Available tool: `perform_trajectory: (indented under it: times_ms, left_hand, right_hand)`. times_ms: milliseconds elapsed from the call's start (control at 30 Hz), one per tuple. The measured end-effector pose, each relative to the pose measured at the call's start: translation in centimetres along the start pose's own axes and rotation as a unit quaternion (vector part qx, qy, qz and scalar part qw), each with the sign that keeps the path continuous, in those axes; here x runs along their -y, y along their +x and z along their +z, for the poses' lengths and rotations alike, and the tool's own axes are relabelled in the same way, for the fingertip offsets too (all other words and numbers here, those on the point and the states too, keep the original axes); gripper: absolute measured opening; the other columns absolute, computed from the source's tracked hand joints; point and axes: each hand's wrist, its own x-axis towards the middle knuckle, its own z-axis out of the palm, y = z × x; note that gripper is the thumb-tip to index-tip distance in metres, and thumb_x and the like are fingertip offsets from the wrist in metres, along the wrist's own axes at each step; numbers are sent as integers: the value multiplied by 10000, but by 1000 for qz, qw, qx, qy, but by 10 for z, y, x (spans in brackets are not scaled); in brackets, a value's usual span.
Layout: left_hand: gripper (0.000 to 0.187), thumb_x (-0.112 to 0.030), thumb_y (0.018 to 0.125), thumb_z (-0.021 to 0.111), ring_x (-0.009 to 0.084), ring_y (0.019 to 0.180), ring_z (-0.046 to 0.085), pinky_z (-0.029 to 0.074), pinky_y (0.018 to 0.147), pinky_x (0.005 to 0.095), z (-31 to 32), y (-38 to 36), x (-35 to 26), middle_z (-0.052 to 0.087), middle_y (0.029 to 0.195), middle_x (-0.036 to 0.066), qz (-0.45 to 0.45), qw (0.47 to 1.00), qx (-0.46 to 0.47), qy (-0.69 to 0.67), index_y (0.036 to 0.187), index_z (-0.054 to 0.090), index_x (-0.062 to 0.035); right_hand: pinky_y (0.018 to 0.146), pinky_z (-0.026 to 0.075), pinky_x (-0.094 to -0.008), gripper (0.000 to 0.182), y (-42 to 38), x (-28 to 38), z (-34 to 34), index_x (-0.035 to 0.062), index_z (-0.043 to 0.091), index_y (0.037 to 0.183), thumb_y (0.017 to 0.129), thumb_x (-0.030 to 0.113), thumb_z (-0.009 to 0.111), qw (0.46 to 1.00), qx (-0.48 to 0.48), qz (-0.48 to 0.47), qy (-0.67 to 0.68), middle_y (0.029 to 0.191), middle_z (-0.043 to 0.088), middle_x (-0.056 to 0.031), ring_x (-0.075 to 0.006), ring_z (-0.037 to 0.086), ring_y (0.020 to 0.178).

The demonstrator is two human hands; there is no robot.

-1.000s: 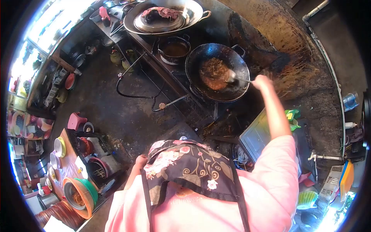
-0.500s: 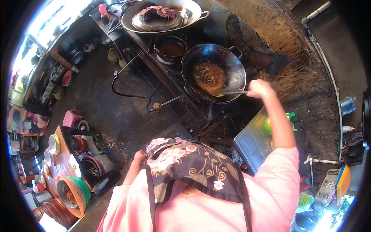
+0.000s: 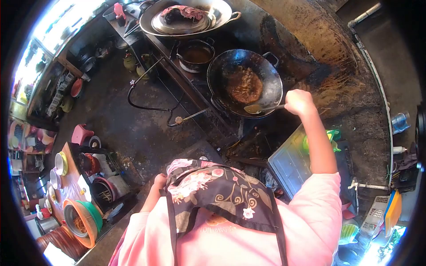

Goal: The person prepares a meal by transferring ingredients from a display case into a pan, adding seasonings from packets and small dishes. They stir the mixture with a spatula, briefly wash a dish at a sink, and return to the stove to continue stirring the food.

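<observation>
My right hand [image 3: 298, 102] is wrapped round the handle of a cooking spatula [image 3: 253, 109]. The spatula's head rests inside the near rim of a large dark wok [image 3: 266, 84], just below a heap of brown, saucy food [image 3: 245, 87]. On the left, my left hand [image 3: 159, 181] is held low beside the floral apron [image 3: 226, 190], its fingers curled. Whether anything is inside that hand is hidden.
A pot of brown liquid [image 3: 196, 55] stands left of the wok, with a wide metal pan [image 3: 222, 11] behind. A gas hose [image 3: 148, 108] and valve hang in front of the stove. Orange and green baskets [image 3: 92, 217] stand at lower left; a grey lidded box [image 3: 288, 157] is at right.
The spatula has been drawn slightly back from the food, its head now more visible near the rim. The food has shifted and lies more heaped. My left hand has barely moved.
</observation>
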Motion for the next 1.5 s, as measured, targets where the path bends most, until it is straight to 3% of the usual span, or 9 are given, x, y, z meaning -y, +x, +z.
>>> perform_trajectory:
  times_ms: [200, 367, 433, 500, 700, 900, 1133, 1333, 1500]
  left_hand:
    - [395, -424, 648, 697, 283, 767, 654, 491, 692, 361, 4, 8, 24, 666, 803, 147, 0, 993, 107, 42, 822, 701, -69]
    - [413, -406, 632, 713, 262, 795, 659, 500, 729, 341, -1, 2, 5, 677, 843, 142, -49, 999, 14, -13, 863, 695, -64]
    - [421, -401, 627, 719, 264, 810, 658, 498, 746, 338, -10, -2, -8, 676, 849, 149, -63, 998, 9, -29, 873, 692, -60]
    - [427, -398, 623, 723, 271, 831, 656, 493, 763, 340, -15, -5, -17, 673, 852, 161, -78, 996, 12, -45, 875, 690, -55]
    - [428, -387, 619, 725, 269, 873, 646, 484, 786, 345, -6, 5, -4, 673, 874, 154, -43, 997, -1, -61, 871, 689, -43]
    - [434, -403, 617, 714, 278, 874, 644, 486, 793, 351, -24, 4, 2, 669, 885, 162, -27, 998, 35, 40, 881, 695, -58]
    - [381, -383, 640, 700, 285, 812, 654, 505, 744, 357, -29, 22, -22, 670, 864, 156, -25, 998, 6, 55, 840, 692, -59]
    - [200, -206, 683, 611, 293, 817, 648, 506, 747, 371, -30, 29, -66, 664, 830, 157, 22, 1000, 0, 16, 820, 673, -74]
    - [202, -208, 688, 622, 278, 817, 652, 508, 749, 367, -27, 21, -62, 667, 835, 149, 9, 1000, -11, 25, 830, 672, -73]
  right_hand:
    - [734, 513, -427, 211, 58, 48, 91, 16, 676, 832, 753, 114, 507, 992, -68, 13, 106, 862, 648, -210, -346, 643, 819]
    - [672, 501, -400, 252, 85, 31, 116, 49, 677, 858, 840, 265, 548, 958, -98, 105, 247, 848, 652, -188, -281, 652, 737]
    - [481, 462, -345, 272, 109, 1, 150, 25, 648, 837, 869, 269, 534, 917, -75, 120, 373, 695, 629, -117, -203, 592, 523]
    - [310, 259, -224, 261, 88, -2, 137, 56, 575, 809, 923, 263, 463, 749, 44, 195, 632, 513, 436, 18, -72, 382, 366]
    - [323, 250, -225, 305, 21, -17, 191, 78, 584, 790, 929, 310, 442, 686, 139, 269, 662, 520, 446, 21, -75, 332, 364]
    - [607, 465, -337, 203, -88, -57, 170, 23, 623, 955, 798, 150, 635, 885, -126, 113, 434, 652, 608, -94, -187, 598, 620]
    - [661, 443, -457, 196, -108, -14, 99, 77, 521, 915, 776, 130, 648, 926, -106, 167, 321, 775, 601, -222, -409, 585, 787]
    - [655, 446, -495, 118, 17, 63, 179, 45, 473, 857, 826, 112, 565, 895, -248, 105, 355, 779, 605, -208, -418, 587, 797]
    - [690, 471, -458, 104, -5, 56, 139, 94, 549, 896, 827, 169, 574, 906, -143, 138, 373, 830, 637, -163, -372, 607, 826]
